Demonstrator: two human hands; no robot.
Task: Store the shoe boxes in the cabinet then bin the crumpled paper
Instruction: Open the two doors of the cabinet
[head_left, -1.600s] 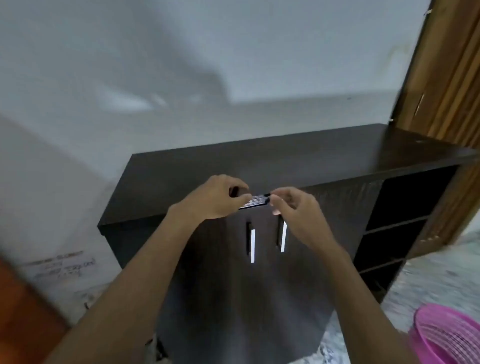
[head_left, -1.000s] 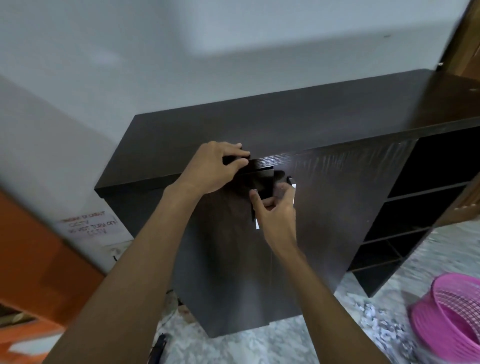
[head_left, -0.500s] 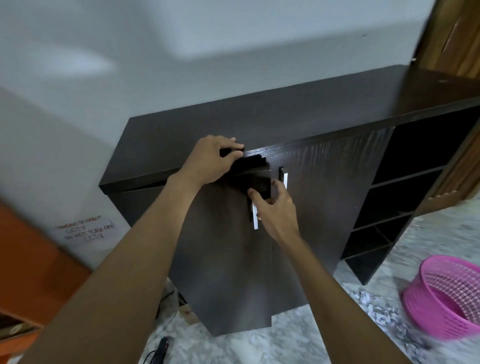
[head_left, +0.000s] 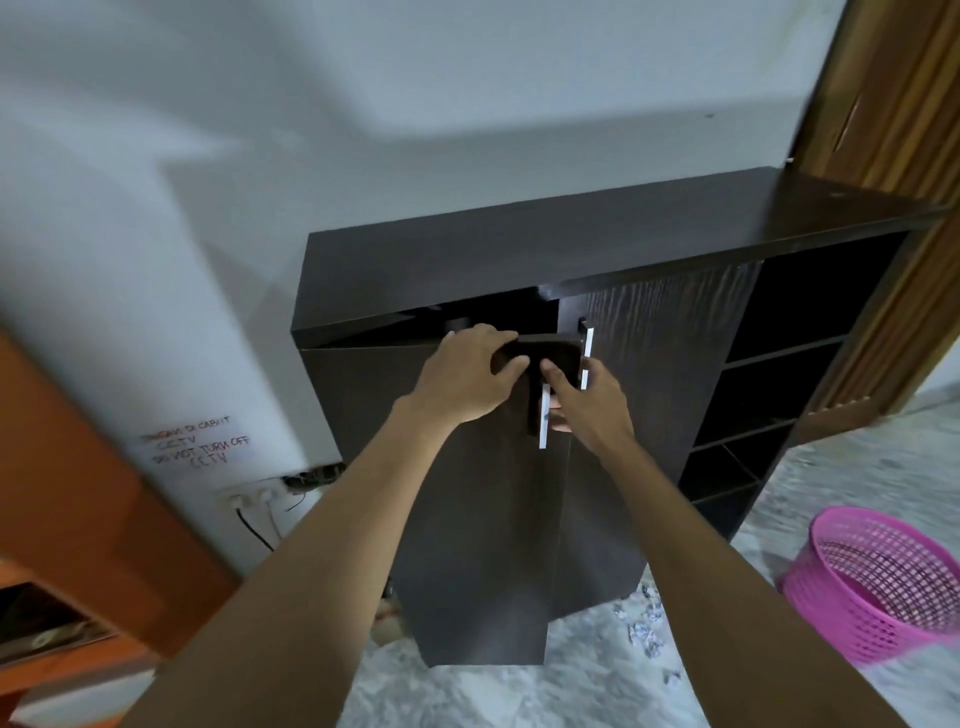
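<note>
A dark brown cabinet (head_left: 597, 228) stands against the white wall. Its left door (head_left: 467, 545) is swung partly outward, showing a dark gap under the top. My left hand (head_left: 467, 379) grips the door's top edge. My right hand (head_left: 587, 405) holds the door's silver handle (head_left: 544, 421), fingers curled behind it. The right door (head_left: 660, 374) stays closed. Crumpled paper (head_left: 644, 631) lies on the marble floor near the cabinet's foot. No shoe boxes are in view.
A pink mesh basket (head_left: 883, 582) stands on the floor at the right. Open shelves (head_left: 779, 374) fill the cabinet's right end, beside a wooden door frame (head_left: 893, 104). An orange-brown furniture piece (head_left: 67, 493) is at the left, with a wall socket (head_left: 249, 499) nearby.
The left door has swung outward from closed. My left hand moved onto its top edge and my right hand dropped to the handle. The view pulled back.
</note>
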